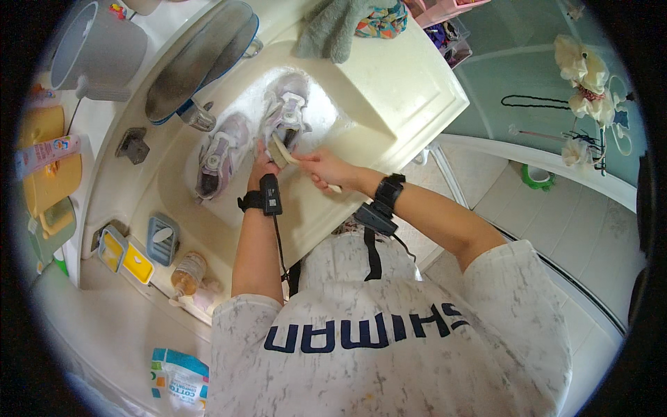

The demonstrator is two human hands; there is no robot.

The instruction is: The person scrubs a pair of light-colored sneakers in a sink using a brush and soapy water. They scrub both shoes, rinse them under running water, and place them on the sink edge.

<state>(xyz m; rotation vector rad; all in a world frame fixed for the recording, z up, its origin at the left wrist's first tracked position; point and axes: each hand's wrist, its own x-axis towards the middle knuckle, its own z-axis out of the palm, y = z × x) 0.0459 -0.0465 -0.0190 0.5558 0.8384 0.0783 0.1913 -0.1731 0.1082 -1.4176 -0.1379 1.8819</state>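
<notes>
Two pale sneakers with lilac parts lie in a cream sink basin with white suds. My right hand (324, 168) is closed around the pale handle of a scrub brush (281, 151), whose bristles are at the heel of the right-hand sneaker (286, 112). Beside that heel, my left hand (264, 166) touches the shoe's near end; its fingers are partly hidden by the brush, so its hold is unclear. The other sneaker (221, 156) rests to the left in the sink basin (172, 182), its opening towards me.
A faucet (198, 115) stands behind the left sneaker, with a dark oval item (200, 57) above it. A grey towel (328, 34) lies at the far rim. Soap dishes (162, 238) and a pump bottle (188, 272) stand left of my left forearm. A grey bucket (101, 52) is far left.
</notes>
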